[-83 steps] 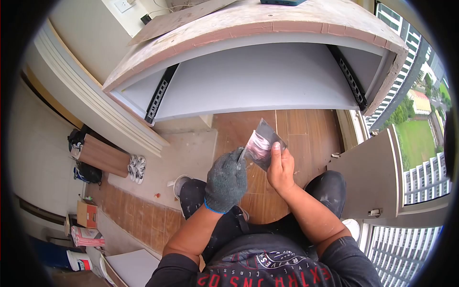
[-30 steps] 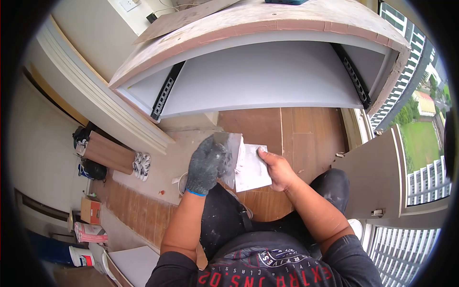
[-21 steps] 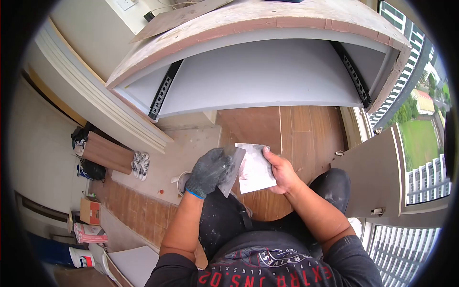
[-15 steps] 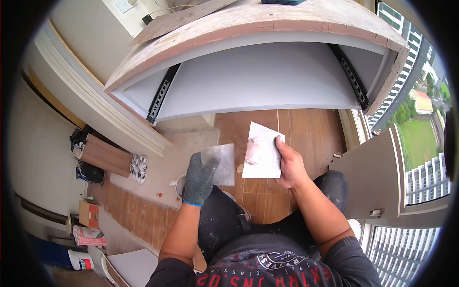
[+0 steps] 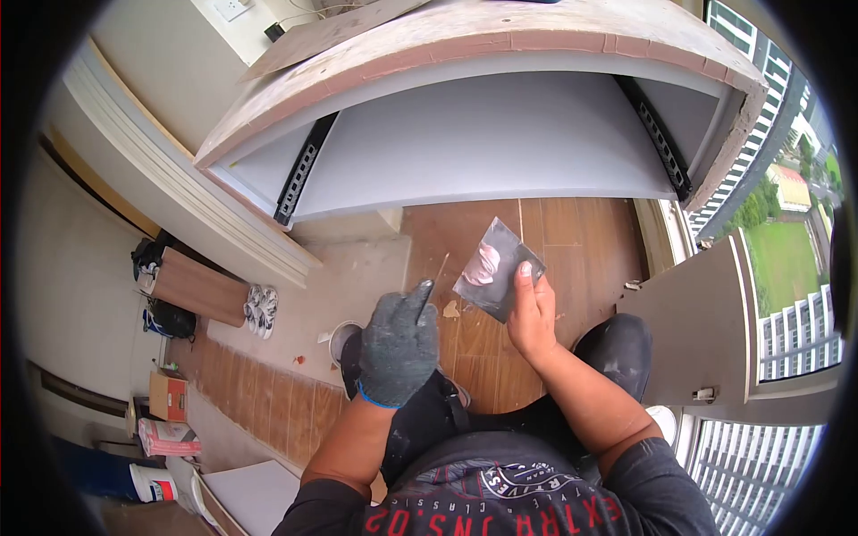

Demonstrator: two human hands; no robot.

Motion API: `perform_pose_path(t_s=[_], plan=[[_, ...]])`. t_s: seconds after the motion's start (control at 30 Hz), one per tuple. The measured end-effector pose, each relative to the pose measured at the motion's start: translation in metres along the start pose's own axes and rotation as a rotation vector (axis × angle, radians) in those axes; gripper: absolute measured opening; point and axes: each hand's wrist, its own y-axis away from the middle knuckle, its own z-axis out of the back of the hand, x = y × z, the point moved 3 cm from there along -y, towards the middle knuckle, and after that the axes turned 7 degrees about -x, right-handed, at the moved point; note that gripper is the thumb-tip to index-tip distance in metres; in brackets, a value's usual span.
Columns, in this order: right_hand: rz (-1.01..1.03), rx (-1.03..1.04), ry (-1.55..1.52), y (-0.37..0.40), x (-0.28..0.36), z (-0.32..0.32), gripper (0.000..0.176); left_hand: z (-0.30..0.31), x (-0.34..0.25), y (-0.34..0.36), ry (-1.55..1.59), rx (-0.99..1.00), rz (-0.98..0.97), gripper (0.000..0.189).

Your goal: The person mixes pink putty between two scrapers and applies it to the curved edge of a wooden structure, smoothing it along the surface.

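My left hand [image 5: 398, 348], in a dark grey work glove with a blue cuff, is closed on a thin flat putty spreader [image 5: 441, 270]. That spreader is turned nearly edge-on, so only a narrow strip shows. My bare right hand [image 5: 532, 323] grips a square grey putty plate [image 5: 511, 253], thumb on its upper face. A dab of pale pink putty [image 5: 483, 265] lies on the plate's left side. The two tools are a short way apart, in front of a cabinet [image 5: 483, 147] with an open front.
Black drawer runners [image 5: 306, 168] line the cabinet's inner sides. A loose board [image 5: 331, 40] lies on its top. To the right a door panel [image 5: 697, 330] stands by the window. At left are shoes [image 5: 260, 313], bags [image 5: 168, 320] and a box [image 5: 167, 396]. A round container [image 5: 340, 339] stands beside my left hand.
My left hand has moved right and turned its spreader from face-on to edge-on. My right hand has tilted its plate, which now looks grey rather than bright white, with the putty clearer.
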Motion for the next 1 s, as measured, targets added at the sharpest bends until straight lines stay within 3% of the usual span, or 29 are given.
perform_pose_path(t_s=[0.1,0.2,0.23,0.33,0.37,0.43,0.57,0.67,0.73,0.77,0.87,1.0], plan=[[0.068,-0.016,-0.027,0.004,-0.003,-0.01,0.045,-0.009,-0.034,-0.006,0.21,0.164,0.103,0.037],[0.151,-0.02,0.071,0.002,0.009,-0.006,0.046,-0.001,-0.037,-0.012,0.149,0.004,-0.102,0.039],[0.175,-0.019,0.138,0.005,0.013,-0.003,0.046,0.0,-0.029,-0.015,0.032,0.071,-0.115,0.041],[0.145,-0.018,0.269,0.011,0.017,-0.004,0.046,-0.023,-0.031,-0.005,0.154,0.197,-0.021,0.041],[0.209,-0.045,0.263,0.007,0.019,-0.006,0.043,-0.014,-0.038,-0.009,0.23,0.06,0.003,0.04],[0.312,-0.112,0.26,0.006,0.014,-0.004,0.042,-0.017,-0.029,-0.013,0.153,0.086,0.062,0.041],[0.312,-0.115,0.288,0.002,0.007,-0.004,0.041,-0.022,-0.043,-0.008,0.264,0.117,0.05,0.036],[0.286,-0.115,0.297,0.003,0.009,-0.001,0.042,-0.022,-0.028,-0.015,0.102,0.123,0.088,0.037],[0.331,-0.12,0.253,0.006,0.018,-0.008,0.043,-0.018,-0.04,-0.015,0.233,0.169,0.141,0.036],[0.253,-0.105,0.27,0.004,0.016,-0.006,0.045,-0.017,-0.044,-0.017,0.299,0.185,0.17,0.035],[0.281,-0.064,0.258,0.003,0.022,-0.005,0.048,-0.02,-0.026,-0.02,0.098,0.075,0.012,0.034],[0.232,-0.069,0.277,0.0,0.012,-0.005,0.05,-0.019,-0.037,-0.021,0.251,0.091,0.082,0.034]])
